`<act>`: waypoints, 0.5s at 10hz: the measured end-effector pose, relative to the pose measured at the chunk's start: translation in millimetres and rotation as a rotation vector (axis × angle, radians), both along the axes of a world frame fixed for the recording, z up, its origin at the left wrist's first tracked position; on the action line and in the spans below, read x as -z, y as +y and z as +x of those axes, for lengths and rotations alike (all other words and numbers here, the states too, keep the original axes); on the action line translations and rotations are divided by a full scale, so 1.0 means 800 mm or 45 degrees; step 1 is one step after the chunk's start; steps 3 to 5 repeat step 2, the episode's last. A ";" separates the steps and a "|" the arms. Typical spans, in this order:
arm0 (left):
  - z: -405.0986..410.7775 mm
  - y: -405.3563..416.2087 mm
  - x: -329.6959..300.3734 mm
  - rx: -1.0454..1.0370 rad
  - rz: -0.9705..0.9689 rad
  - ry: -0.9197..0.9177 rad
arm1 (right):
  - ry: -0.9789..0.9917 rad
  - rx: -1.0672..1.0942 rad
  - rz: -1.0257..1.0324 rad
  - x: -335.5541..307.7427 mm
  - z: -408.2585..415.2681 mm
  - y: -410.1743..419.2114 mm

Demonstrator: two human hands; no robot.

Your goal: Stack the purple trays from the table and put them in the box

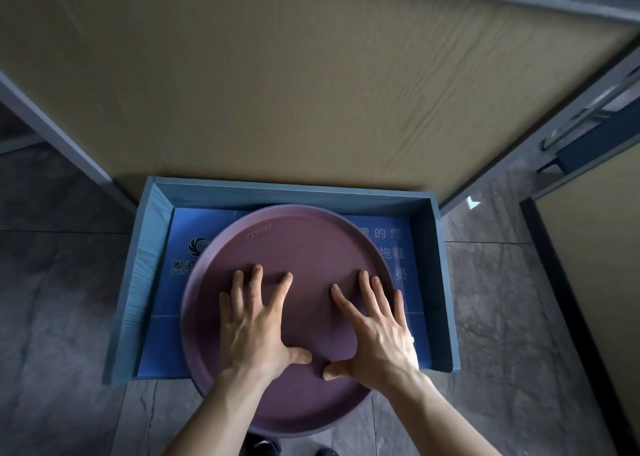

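Observation:
A round purple tray (pixel 304 247) lies partly inside a shallow blue-grey box (pixel 436 247) on the floor. Its near edge sticks out past the box's open front side. Whether more trays lie beneath it cannot be told. My left hand (pixel 256 320) presses flat on the tray's left half, fingers spread. On the right half my right hand (pixel 374 327) lies flat the same way. Neither hand grips anything. The box bottom is a blue sheet (pixel 194 227) with white printed characters.
The box stands against a tan wooden panel (pixel 311 74) framed in grey metal (pixel 59 136). Dark grey stone floor tiles (pixel 59 317) surround the box. A second tan panel with a dark edge (pixel 588 265) stands at the right. Dark shoe tips (pixel 263 447) show at the bottom.

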State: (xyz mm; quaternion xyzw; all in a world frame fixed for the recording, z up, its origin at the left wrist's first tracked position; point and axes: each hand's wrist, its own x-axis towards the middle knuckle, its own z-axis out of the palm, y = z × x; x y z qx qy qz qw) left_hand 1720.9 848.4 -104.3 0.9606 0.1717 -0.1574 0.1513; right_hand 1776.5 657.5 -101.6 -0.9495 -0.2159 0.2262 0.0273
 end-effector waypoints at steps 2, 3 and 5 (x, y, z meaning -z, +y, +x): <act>-0.003 0.014 -0.020 0.075 -0.042 0.020 | 0.093 0.058 0.008 -0.024 0.004 0.012; -0.003 0.014 -0.020 0.075 -0.042 0.020 | 0.093 0.058 0.008 -0.024 0.004 0.012; -0.003 0.014 -0.020 0.075 -0.042 0.020 | 0.093 0.058 0.008 -0.024 0.004 0.012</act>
